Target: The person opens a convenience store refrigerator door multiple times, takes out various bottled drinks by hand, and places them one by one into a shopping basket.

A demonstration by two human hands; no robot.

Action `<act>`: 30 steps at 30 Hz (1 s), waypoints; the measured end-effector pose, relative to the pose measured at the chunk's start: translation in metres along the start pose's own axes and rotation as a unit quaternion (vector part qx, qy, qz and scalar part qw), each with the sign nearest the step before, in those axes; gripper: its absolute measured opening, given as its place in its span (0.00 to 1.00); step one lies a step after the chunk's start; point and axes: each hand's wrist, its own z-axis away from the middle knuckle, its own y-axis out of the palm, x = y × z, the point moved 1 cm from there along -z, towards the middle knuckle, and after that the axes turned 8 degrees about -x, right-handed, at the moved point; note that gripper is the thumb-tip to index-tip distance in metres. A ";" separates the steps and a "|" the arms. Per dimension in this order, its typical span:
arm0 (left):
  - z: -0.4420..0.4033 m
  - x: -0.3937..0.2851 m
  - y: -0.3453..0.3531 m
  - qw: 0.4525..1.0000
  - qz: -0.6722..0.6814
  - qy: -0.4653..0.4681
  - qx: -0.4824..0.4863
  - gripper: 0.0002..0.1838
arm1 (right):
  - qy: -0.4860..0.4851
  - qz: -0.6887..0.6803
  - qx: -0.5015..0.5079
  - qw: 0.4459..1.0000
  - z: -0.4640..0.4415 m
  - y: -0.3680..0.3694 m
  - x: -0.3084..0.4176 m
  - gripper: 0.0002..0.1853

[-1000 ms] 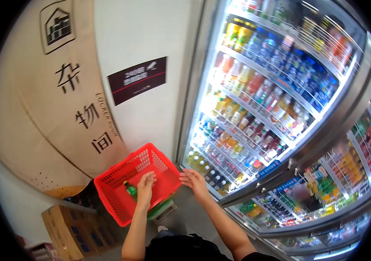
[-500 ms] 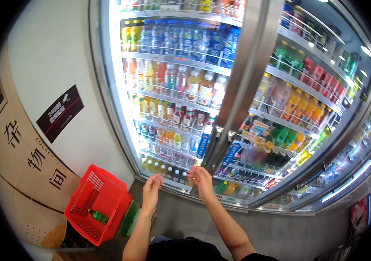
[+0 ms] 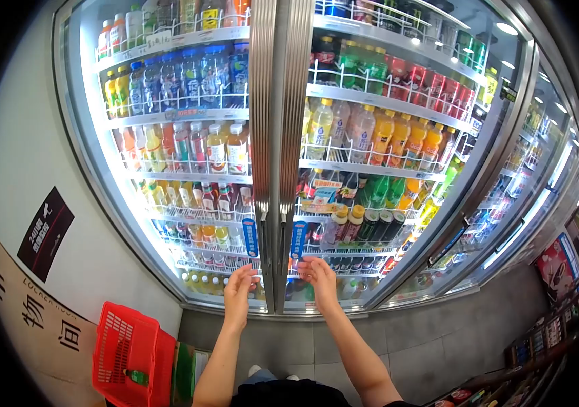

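Both hands are raised before a glass-door drinks cooler (image 3: pixel 279 136), on either side of its central door frames. My left hand (image 3: pixel 238 292), fingers loosely curved and apart, holds nothing. Nothing is in my right hand (image 3: pixel 318 281) either; its fingers are spread and bent toward the left one. A gap separates the two hands, and neither visibly touches the doors. Behind the closed glass stand rows of bottles and cans. At the lower left, a red basket (image 3: pixel 161 359) holds a small green bottle (image 3: pixel 137 376).
A green object (image 3: pixel 183 370) stands beside the basket. On the left are a white wall (image 3: pixel 22 129) with a dark sign (image 3: pixel 46 234) and a beige curtain (image 3: pixel 22 339) with lettering. More coolers curve away right; a shelf of goods (image 3: pixel 547 332) is at the lower right.
The view has swung right from the curtain and basket to face the cooler doors. The basket now appears lower and farther left. Both hands stay raised, apart and empty.
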 end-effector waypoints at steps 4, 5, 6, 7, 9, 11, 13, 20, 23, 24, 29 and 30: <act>-0.017 0.003 0.008 1.000 0.019 -0.012 0.010 0.16 | -0.013 -0.007 0.003 1.000 -0.014 0.003 0.002 0.15; -0.021 0.006 0.007 1.000 0.022 -0.018 0.012 0.16 | -0.018 0.007 0.001 1.000 -0.021 0.005 -0.001 0.16; -0.026 0.005 0.007 0.999 0.025 -0.022 0.012 0.16 | -0.024 0.020 0.000 1.000 -0.027 0.010 0.000 0.17; -0.029 0.003 0.005 0.999 0.024 -0.025 0.015 0.15 | -0.021 0.046 0.000 0.999 -0.033 0.016 0.002 0.19; -0.038 -0.006 -0.001 1.000 0.021 -0.013 0.019 0.15 | -0.034 0.070 -0.004 0.997 -0.052 0.032 -0.002 0.20; -0.044 -0.012 -0.012 1.000 0.019 -0.004 0.020 0.14 | -0.045 0.127 -0.023 0.991 -0.076 0.047 -0.018 0.23; -0.054 -0.013 -0.025 1.000 0.014 0.005 0.014 0.14 | -0.060 0.219 -0.057 0.972 -0.106 0.061 -0.034 0.26; -0.068 -0.028 -0.068 1.000 0.005 0.004 0.004 0.14 | -0.009 0.152 -0.077 0.985 -0.136 0.098 -0.053 0.29; -0.069 -0.030 -0.077 1.000 0.004 0.007 0.003 0.13 | 0.014 0.082 -0.060 0.995 -0.155 0.093 -0.061 0.27; -0.067 -0.032 -0.077 1.000 0.012 -0.002 0.010 0.13 | 0.025 0.038 -0.039 0.998 -0.154 0.093 -0.061 0.26; -0.058 -0.030 -0.080 0.999 0.017 -0.011 0.042 0.13 | 0.018 0.056 -0.092 0.994 -0.139 0.104 -0.052 0.24; -0.052 -0.030 -0.083 0.999 0.016 -0.018 0.043 0.13 | 0.023 0.057 -0.098 0.993 -0.135 0.106 -0.054 0.24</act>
